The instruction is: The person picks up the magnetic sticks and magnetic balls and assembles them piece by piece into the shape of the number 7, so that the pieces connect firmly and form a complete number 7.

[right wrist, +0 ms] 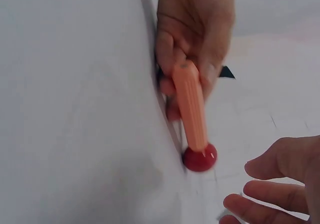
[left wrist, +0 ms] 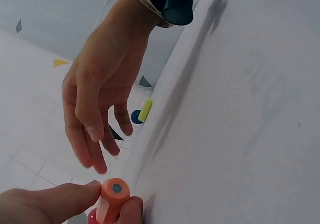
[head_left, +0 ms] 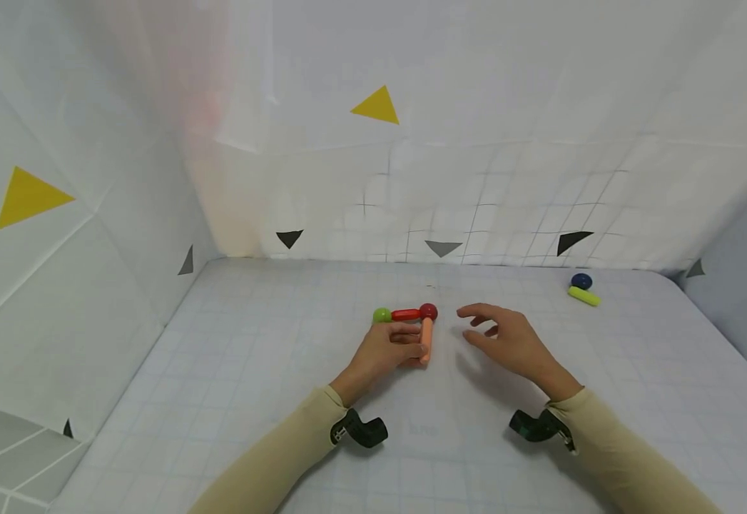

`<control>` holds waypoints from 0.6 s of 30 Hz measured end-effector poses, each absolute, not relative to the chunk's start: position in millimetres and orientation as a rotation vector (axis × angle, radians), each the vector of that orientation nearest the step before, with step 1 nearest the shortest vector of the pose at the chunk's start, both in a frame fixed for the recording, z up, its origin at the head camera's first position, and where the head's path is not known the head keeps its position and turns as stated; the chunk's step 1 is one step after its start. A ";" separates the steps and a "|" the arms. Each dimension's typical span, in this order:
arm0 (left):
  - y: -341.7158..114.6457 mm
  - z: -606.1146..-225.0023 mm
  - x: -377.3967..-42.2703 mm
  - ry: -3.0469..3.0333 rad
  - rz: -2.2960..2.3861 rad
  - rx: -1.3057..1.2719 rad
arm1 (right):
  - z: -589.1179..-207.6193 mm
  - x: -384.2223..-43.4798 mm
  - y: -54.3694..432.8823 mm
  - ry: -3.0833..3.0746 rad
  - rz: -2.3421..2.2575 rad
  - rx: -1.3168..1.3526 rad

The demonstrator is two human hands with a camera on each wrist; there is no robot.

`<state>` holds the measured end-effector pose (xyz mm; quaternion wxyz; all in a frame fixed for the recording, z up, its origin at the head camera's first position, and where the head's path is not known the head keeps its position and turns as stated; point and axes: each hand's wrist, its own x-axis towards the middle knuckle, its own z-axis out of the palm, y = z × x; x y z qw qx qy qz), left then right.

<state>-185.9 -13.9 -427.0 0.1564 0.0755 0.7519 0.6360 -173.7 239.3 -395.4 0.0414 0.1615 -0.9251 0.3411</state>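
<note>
My left hand [head_left: 378,353] pinches an orange ribbed stick [head_left: 427,334] near its close end, between thumb and fingers. A small grey disc [left wrist: 117,188] shows in the stick's end in the left wrist view. At its far end the stick meets a red ball [head_left: 428,311]. From that ball a red stick [head_left: 405,315] runs left to a green ball [head_left: 382,315], just beyond my left fingers. To the right, my right hand [head_left: 508,341] hovers above the table with loosely bent fingers and nothing in them, apart from the red ball.
At the table's back right lie a dark blue ball [head_left: 581,281] and a yellow-green stick [head_left: 583,296], close together. White sheeting [head_left: 508,207] with triangle marks stands behind the white table [head_left: 232,371], and more sheeting [head_left: 78,285] rises at the left.
</note>
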 end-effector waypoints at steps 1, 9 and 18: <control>-13.9 -427.4 -185.9 2.151 1.823 0.217 | -393.4 -173.4 244.3 -2.834 1.034 0.471; -17.6 -430.0 -185.8 2.077 1.896 0.235 | -379.7 -176.5 287.9 -2.804 0.927 0.342; -20.0 -430.4 -184.5 2.017 1.946 0.229 | -379.9 -192.4 334.0 -2.795 0.778 0.219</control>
